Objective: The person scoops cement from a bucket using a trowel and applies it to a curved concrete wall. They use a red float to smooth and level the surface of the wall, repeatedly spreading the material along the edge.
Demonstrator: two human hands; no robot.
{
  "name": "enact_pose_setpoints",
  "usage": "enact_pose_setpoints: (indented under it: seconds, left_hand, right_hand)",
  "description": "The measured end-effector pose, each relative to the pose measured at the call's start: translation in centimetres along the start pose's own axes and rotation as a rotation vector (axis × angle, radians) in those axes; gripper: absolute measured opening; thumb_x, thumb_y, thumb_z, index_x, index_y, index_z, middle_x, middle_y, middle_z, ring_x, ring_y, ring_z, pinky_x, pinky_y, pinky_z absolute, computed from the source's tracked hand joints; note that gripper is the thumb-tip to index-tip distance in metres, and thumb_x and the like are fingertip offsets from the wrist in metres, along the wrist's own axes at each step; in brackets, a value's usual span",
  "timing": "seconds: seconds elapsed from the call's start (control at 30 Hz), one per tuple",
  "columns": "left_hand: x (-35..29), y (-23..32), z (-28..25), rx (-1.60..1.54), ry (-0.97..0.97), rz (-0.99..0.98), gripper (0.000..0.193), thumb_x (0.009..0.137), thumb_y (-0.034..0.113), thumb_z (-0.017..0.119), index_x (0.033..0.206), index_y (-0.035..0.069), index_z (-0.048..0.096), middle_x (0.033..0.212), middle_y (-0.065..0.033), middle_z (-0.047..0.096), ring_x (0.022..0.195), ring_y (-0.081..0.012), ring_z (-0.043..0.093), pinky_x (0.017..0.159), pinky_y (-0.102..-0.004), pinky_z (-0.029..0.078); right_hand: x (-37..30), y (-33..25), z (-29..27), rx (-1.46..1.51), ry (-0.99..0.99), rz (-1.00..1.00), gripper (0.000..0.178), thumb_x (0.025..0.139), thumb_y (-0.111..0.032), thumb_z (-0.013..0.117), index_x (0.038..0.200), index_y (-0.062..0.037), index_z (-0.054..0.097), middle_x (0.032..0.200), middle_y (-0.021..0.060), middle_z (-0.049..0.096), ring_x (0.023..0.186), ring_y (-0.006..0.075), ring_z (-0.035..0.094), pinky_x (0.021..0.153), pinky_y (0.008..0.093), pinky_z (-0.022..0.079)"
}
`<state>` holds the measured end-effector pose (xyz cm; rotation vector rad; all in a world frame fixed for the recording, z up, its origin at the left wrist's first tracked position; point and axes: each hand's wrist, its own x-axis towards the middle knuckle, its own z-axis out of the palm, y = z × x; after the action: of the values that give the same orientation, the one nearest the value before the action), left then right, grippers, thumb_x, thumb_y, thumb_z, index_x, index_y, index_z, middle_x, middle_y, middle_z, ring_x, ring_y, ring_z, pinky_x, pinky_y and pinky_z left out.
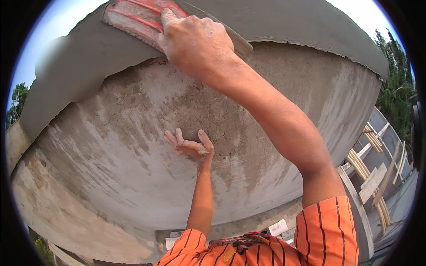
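My right hand (197,42) is closed around a plastering float (135,20) with a red, mortar-smeared back, high on the wall. The float lies against a band of smooth grey wet plaster (297,20) along the top, near its ragged lower edge. My left hand (193,145) is raised lower down, in front of the rough, unplastered wall (120,119). Its fingers are spread and coated with pale mortar. A dark grey patch shows between thumb and fingers; I cannot tell whether it is mortar on the palm or the wall behind.
At the right, bamboo poles (364,166) and loose boards (373,181) stand below the wall's edge. Pale blocks (278,227) lie at the wall's foot, close to my body. Trees (395,84) rise beyond the right side.
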<state>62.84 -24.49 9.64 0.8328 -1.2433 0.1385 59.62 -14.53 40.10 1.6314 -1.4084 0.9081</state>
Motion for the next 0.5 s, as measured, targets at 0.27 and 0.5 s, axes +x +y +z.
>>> enact_pose_setpoints:
  seconds: [0.27,0.5]
  left_hand:
    - [-0.7,2.4,2.5,-0.006,0.049,-0.026,0.064,0.088,0.045,0.051,0.137,0.007,0.032,0.150,-0.0253,0.024,0.143,-0.0415,0.015,0.104,-0.0609,0.013]
    - [-0.9,-1.3,3.1,0.086,0.098,0.188,0.071,0.093,0.034,0.052,0.147,0.004,0.015,0.147,-0.0266,0.027,0.141,-0.0421,0.022,0.107,-0.0630,0.016]
  right_hand:
    - [-14.2,38.8,-19.0,-0.177,0.379,0.807,0.045,0.096,-0.040,0.050,0.127,-0.0093,0.062,0.114,0.0192,0.067,0.108,0.0295,0.064,0.092,0.0394,0.049]
    - [-31.3,38.4,-14.4,1.575,0.198,0.798,0.046,0.093,-0.033,0.057,0.123,0.0013,0.058,0.087,0.0101,0.066,0.075,0.0167,0.062,0.065,0.0311,0.049]
